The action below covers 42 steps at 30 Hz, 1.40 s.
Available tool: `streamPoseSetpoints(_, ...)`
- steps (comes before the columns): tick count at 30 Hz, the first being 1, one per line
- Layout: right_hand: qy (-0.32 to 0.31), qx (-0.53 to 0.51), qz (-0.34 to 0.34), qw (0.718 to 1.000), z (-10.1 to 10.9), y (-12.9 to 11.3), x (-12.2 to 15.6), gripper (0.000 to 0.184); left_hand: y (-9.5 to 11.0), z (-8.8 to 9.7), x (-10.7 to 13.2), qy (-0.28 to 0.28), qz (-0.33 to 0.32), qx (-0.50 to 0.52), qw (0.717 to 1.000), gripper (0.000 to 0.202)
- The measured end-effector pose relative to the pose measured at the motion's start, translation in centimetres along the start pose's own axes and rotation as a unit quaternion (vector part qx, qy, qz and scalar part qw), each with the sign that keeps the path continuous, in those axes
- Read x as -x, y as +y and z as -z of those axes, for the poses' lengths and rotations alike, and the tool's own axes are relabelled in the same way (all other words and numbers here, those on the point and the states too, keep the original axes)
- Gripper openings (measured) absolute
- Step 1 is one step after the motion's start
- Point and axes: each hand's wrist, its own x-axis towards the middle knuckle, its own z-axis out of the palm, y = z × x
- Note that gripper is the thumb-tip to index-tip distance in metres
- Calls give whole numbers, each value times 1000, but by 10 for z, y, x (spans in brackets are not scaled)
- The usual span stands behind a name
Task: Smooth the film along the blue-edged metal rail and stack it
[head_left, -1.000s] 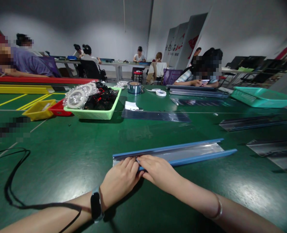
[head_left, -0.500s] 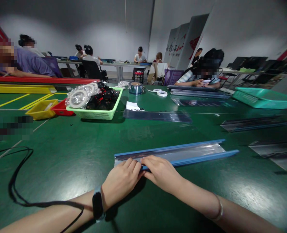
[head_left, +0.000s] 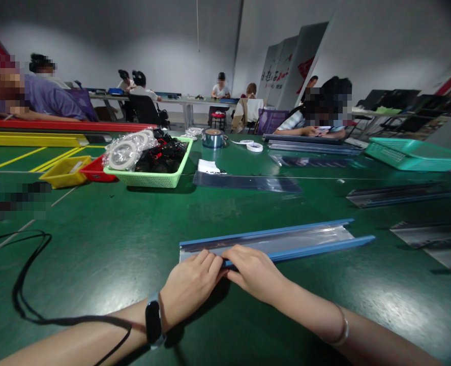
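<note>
A long blue channel strip with a shiny silver middle point(head_left: 286, 239) lies across the green table point(head_left: 126, 234) in front of me. My left hand point(head_left: 189, 287), with a black band on its wrist, rests fingers-down on the strip's near left end. My right hand point(head_left: 253, 272), wearing a thin bracelet, sits beside it, fingers curled and pressed on the strip's near blue edge. The two hands touch at the fingertips, which pinch at the edge; what lies under them is hidden.
A light green basket point(head_left: 152, 178) holds tape rolls and black parts; yellow point(head_left: 63, 173) and red trays lie left of it. A black cord point(head_left: 27, 310) loops at left. More strips point(head_left: 400, 194) lie right, a teal basket point(head_left: 412, 152) far right. People sit at tables beyond.
Both hands stay at the strip's near left end; only the fingers shift slightly. The view rose a little after the first frame.
</note>
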Motion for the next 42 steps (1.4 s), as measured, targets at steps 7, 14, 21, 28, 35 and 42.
streamPoseSetpoints(7,9,-15,5,1000,0,3,1,34,-1,-2,1,-7,-1,9,1000,11)
streamPoseSetpoints(14,9,-9,2,1000,-2,3,1,33,-1,-2,1,15,-2,24,1000,11)
streamPoseSetpoints(21,0,-51,0,999,0,5,0,37,-1,-1,1,8,3,35,999,11)
streamPoseSetpoints(28,-7,-38,3,999,1,4,-1,36,-2,-3,2,11,9,48,999,11)
streamPoseSetpoints(35,-11,-20,11,1000,0,3,-2,32,-1,-2,0,4,13,52,999,12)
streamPoseSetpoints(42,-17,19,19,1000,0,2,-4,31,0,-3,1,-5,8,50,999,13)
